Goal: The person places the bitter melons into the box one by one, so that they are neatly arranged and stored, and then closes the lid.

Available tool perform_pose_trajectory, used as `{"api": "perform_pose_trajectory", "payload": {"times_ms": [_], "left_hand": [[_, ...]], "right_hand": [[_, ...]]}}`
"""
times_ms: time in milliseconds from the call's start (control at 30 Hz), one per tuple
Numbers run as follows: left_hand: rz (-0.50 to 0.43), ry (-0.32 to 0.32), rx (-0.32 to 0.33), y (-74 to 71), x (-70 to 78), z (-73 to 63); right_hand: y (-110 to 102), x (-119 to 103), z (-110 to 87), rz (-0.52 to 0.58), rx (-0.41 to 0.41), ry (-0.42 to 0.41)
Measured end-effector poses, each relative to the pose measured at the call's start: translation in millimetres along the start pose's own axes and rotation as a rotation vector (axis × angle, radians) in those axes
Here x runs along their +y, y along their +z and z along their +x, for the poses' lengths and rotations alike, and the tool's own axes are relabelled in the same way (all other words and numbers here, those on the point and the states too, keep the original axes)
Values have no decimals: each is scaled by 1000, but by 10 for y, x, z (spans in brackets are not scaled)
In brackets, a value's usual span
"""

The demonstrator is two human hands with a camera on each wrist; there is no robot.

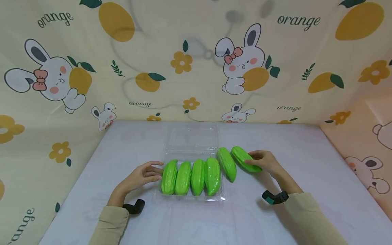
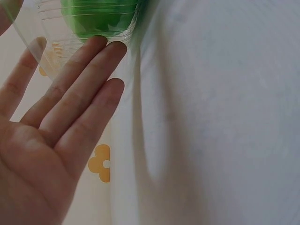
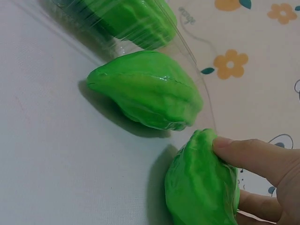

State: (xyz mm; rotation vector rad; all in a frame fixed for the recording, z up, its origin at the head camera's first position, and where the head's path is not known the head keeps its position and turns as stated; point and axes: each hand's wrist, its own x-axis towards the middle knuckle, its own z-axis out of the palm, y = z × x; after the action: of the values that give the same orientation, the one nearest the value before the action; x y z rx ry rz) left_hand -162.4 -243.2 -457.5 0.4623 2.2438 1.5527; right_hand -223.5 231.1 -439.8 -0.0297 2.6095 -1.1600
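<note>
Several green bitter melons (image 1: 198,177) lie side by side in a clear plastic box (image 1: 218,198). The left hand (image 1: 147,174) is at the box's left side. Its fingers (image 2: 82,89) are extended, with fingertips right at the ribbed plastic wall. To the right, the right hand (image 1: 264,161) pinches the lower end of one bitter melon (image 1: 242,157) between thumb and fingers. Close up, the right wrist view shows the thumb (image 3: 248,152) pressed on this ridged melon (image 3: 199,183). Another bitter melon (image 1: 227,165) lies between that one and the box.
The box's clear lid (image 1: 192,137) is folded back flat behind it. All of this rests on a white-covered table (image 1: 128,146). A cloth backdrop (image 1: 202,92) printed with rabbits and oranges rises behind the table and along its sides.
</note>
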Motion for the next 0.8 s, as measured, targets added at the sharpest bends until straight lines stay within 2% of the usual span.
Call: {"api": "perform_pose_trajectory", "payload": {"times_ms": [400,800], "left_hand": [[8,3,0,-4,-6,-6],[2,-6,-1,-6,0,1]], "right_hand": [[25,-7,7,13,7,16],[2,-30,-66,33,5,40]]}}
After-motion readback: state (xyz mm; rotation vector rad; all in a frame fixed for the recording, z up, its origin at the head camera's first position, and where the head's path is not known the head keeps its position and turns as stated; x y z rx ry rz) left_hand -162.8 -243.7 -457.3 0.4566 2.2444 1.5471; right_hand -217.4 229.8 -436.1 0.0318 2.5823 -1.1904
